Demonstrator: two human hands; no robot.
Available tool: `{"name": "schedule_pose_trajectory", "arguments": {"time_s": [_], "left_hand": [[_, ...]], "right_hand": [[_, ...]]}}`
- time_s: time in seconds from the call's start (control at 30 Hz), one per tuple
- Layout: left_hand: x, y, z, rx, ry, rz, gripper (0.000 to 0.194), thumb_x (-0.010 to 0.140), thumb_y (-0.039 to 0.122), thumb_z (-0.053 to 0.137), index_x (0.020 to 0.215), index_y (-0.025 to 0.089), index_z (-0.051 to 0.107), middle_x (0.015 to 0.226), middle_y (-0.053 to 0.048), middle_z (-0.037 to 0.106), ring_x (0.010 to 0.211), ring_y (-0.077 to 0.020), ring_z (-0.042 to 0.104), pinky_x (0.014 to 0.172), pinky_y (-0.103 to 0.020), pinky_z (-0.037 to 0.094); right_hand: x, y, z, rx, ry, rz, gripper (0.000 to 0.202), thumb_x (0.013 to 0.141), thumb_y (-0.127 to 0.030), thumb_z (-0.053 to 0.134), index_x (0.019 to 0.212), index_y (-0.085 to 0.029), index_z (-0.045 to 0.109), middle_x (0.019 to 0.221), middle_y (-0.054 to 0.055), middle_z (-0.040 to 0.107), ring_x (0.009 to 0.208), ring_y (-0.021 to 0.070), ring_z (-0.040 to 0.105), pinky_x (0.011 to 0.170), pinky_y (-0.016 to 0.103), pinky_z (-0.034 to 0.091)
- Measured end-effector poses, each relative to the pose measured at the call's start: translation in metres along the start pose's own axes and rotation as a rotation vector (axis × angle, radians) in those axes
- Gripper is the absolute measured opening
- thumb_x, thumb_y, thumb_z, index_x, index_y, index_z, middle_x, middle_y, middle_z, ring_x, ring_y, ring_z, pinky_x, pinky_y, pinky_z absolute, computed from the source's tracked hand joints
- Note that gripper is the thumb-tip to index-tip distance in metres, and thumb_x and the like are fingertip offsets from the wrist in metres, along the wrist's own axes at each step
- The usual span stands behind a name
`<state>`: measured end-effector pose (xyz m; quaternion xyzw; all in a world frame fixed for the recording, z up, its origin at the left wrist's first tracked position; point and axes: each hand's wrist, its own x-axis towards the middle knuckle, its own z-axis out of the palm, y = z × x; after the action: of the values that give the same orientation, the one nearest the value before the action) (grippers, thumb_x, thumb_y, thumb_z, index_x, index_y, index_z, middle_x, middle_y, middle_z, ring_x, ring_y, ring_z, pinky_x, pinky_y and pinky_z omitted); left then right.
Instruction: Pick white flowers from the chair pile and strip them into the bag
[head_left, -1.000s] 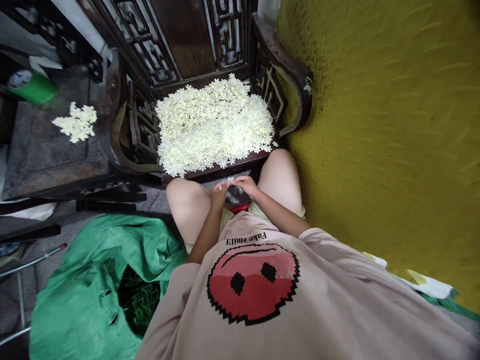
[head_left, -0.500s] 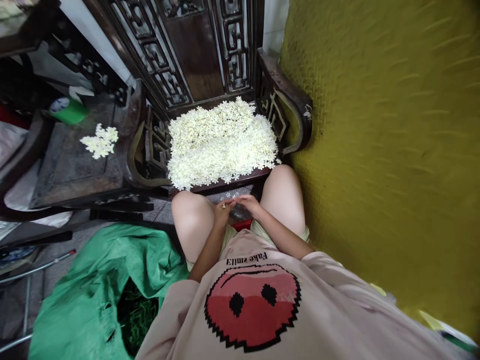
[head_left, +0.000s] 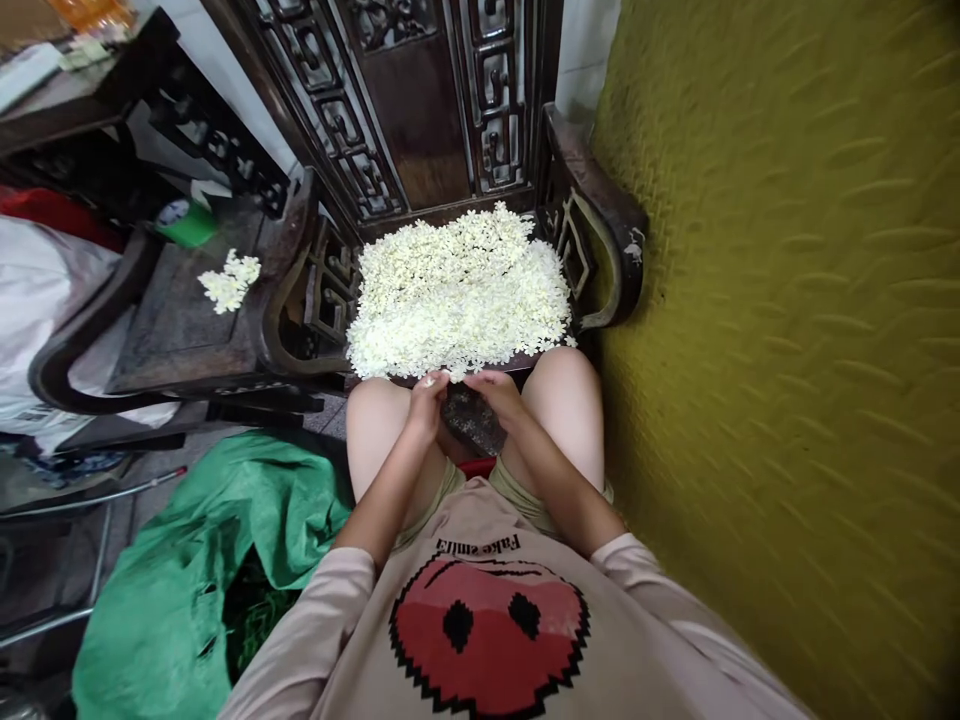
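Observation:
My left hand is over my left knee's inner side, its fingers closed in a pinch. A small white flower shows between its thumb and fingers. My right hand faces it from the other side, fingertips pressed together; what they pinch is too small to make out. Both hands are at the front edge of a dark carved wooden chair. A thick layer of white flowers covers its seat, and a few blossoms lie at the edge between my fingertips.
A second wooden chair on the left holds a small flower bunch and a green tape roll. A green sack with dark green strands stands by my left leg. A yellow textured wall rises close on the right.
Both hands have moved forward from my lap to the front edge of the flower layer. They have drawn slightly apart. The head view has shifted a little to the left.

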<state>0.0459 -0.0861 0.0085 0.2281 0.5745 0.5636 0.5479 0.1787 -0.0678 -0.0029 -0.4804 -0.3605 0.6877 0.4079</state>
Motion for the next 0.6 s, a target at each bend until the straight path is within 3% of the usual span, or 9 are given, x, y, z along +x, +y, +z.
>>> {"name": "schedule_pose_trajectory", "arguments": {"time_s": [0.2, 0.33, 0.6], "left_hand": [[0.010, 0.018, 0.008, -0.103, 0.070, 0.050, 0.031, 0.059, 0.028, 0.078, 0.065, 0.016, 0.051, 0.054, 0.007, 0.040, 0.046, -0.0038, 0.030, 0.049, -0.021, 0.025], [0.011, 0.019, -0.001, -0.063, 0.124, 0.137, 0.029, 0.060, 0.031, 0.077, 0.065, 0.016, 0.052, 0.055, 0.006, 0.041, 0.048, -0.0051, 0.032, 0.051, -0.022, 0.027], [0.004, 0.014, -0.012, 0.040, 0.177, 0.274, 0.024, 0.060, 0.030, 0.075, 0.069, 0.017, 0.057, 0.065, 0.003, 0.052, 0.063, -0.0092, 0.048, 0.066, -0.023, 0.038]], "right_hand": [[0.025, -0.021, 0.011, -0.005, -0.109, -0.066, 0.038, 0.051, -0.049, 0.077, 0.063, -0.015, 0.065, 0.063, -0.001, 0.059, 0.068, 0.0129, 0.051, 0.065, 0.027, 0.036], [0.025, -0.019, 0.020, 0.007, -0.173, 0.002, 0.039, 0.050, -0.051, 0.076, 0.063, -0.016, 0.063, 0.061, -0.002, 0.056, 0.065, 0.0112, 0.047, 0.060, 0.025, 0.033], [0.018, -0.010, 0.023, -0.011, -0.146, -0.013, 0.035, 0.056, -0.047, 0.073, 0.069, -0.016, 0.065, 0.064, -0.002, 0.057, 0.062, 0.0098, 0.043, 0.058, 0.025, 0.030]]}}
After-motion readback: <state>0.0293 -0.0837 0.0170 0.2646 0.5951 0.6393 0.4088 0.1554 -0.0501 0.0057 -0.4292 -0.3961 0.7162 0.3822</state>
